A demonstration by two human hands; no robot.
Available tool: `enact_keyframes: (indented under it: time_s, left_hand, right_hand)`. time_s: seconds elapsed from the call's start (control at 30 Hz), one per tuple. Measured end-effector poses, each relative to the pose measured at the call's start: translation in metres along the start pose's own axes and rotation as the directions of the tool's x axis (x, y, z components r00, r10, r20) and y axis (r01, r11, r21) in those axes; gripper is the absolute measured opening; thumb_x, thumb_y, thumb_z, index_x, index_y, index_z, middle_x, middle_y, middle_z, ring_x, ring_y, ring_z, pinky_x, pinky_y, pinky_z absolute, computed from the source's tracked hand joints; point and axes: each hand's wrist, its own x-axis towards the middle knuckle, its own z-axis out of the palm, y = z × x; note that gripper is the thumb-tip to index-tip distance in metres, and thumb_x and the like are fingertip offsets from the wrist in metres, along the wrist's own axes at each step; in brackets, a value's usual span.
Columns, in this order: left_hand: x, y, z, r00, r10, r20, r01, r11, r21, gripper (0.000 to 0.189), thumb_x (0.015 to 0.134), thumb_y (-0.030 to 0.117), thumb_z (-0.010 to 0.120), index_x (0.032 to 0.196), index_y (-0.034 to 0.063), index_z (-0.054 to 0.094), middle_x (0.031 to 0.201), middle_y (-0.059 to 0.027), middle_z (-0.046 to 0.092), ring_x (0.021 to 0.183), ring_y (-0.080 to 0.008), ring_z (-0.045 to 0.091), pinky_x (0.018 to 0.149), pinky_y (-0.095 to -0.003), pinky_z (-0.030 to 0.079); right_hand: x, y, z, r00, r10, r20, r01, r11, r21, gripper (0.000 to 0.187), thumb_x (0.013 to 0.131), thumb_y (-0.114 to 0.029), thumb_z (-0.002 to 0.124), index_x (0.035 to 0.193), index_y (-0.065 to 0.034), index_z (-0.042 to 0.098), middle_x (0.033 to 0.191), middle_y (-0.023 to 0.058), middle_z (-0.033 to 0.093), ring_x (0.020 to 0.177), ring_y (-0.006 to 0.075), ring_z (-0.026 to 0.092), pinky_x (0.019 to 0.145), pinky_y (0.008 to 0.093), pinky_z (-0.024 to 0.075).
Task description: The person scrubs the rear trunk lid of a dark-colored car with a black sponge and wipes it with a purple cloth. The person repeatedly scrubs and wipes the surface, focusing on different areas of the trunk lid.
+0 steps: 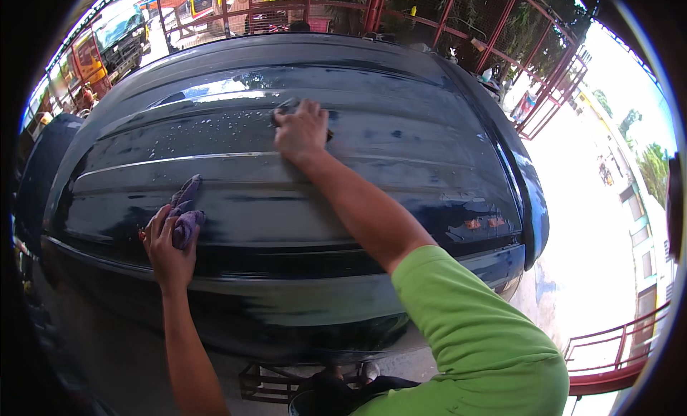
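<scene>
The dark, ridged roof of a vehicle spreads out before me, wet in places with water drops around its left middle. My right hand presses flat near the roof's centre, over a dark pad that shows past the fingertips. Most of that pad is hidden under the hand, so its exact kind cannot be told. Closer to me, at the left, my left hand grips a bunched purple cloth just above the roof's near edge.
Orange-brown patches mark the roof's near right corner. Beyond the vehicle runs a red metal mesh fence, with a truck at far left. A metal stand is low by my feet. Bright pavement lies to the right.
</scene>
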Motion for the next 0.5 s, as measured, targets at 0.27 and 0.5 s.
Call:
enact_keyframes:
  time_s: [0.27,0.5]
  left_hand:
    - [-0.004,-0.006,0.004,0.999,-0.009,-0.046,0.008,1.0,-0.011,0.037,0.091,0.029,0.08,0.115,0.002,0.073,0.143,-0.0085,0.064,0.134,-0.0325,0.057,0.117,-0.0489,0.038]
    - [-0.005,-0.007,0.006,0.998,0.025,-0.051,-0.024,1.0,0.014,0.037,0.091,0.029,0.08,0.113,0.0004,0.073,0.139,-0.0106,0.066,0.133,-0.0331,0.058,0.115,-0.0486,0.04]
  right_hand:
    - [-0.07,0.223,-0.087,0.931,0.365,-0.028,-0.358,0.891,-0.279,0.044,0.094,-0.05,0.068,0.138,-0.0416,0.071,0.128,0.0167,0.066,0.122,0.0367,0.062,0.107,0.0524,0.0471]
    - [-0.069,0.219,-0.087,0.909,0.414,-0.044,-0.398,0.833,-0.386,0.044,0.094,-0.045,0.07,0.138,-0.0414,0.071,0.137,0.0179,0.059,0.133,0.0371,0.053,0.111,0.0501,0.043]
